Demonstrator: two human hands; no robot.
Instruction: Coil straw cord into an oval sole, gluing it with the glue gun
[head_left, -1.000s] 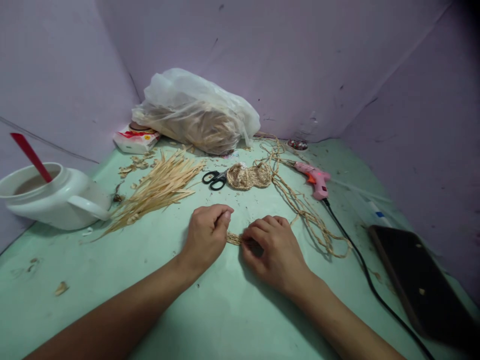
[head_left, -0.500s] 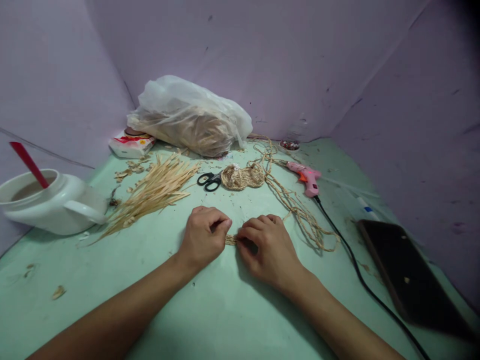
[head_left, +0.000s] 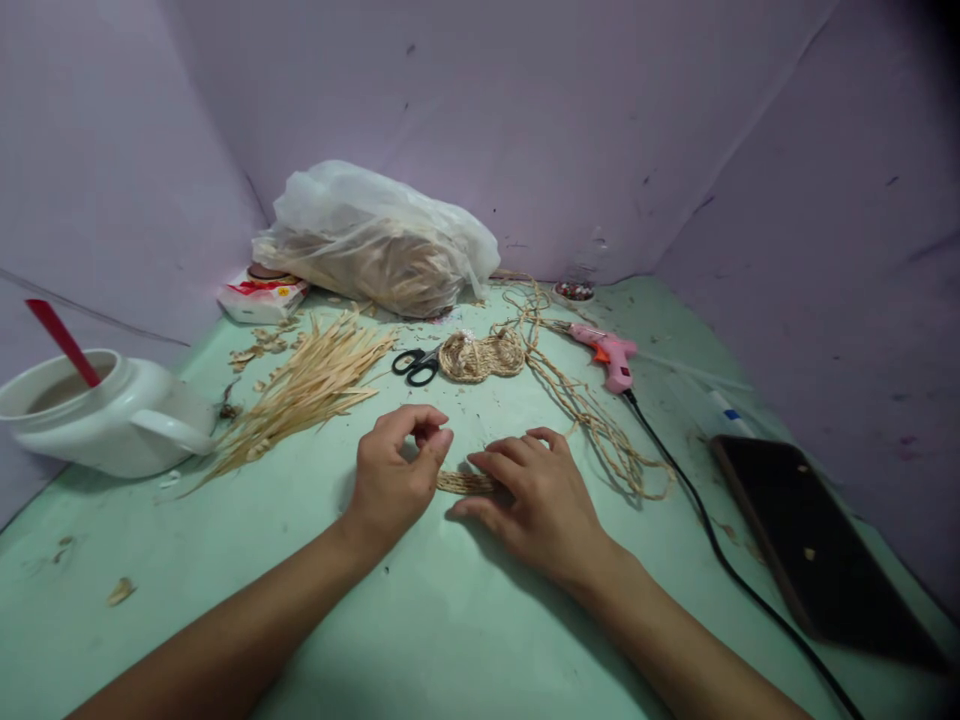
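A small strip of braided straw cord (head_left: pixel 466 483) lies flat on the green tabletop between my hands. My left hand (head_left: pixel 396 470) is curled at the strip's left end, thumb close to the bent forefinger; whatever it pinches is hidden. Over the strip's right end rests my right hand (head_left: pixel 536 500), thumb and fingers apart. Beyond the hands sits a coiled straw piece with two rounded ends (head_left: pixel 481 357), and black-handled scissors (head_left: pixel 417 367) lie against its left side. To its right trails a loose tangle of straw cord (head_left: pixel 592 420).
A bundle of dry straw strips (head_left: pixel 307 385) lies left, near a white pot with a red stick (head_left: pixel 150 420). A plastic bag (head_left: pixel 375 240) stands at the back wall. On the right are a pink glue gun (head_left: pixel 611 352), its black cable (head_left: pixel 697 500) and a dark phone (head_left: pixel 810 545).
My right hand has loosened, its thumb and fingers spreading apart. My left hand has shifted slightly left, and more of the braided strip shows between the hands. The view has tilted a little.
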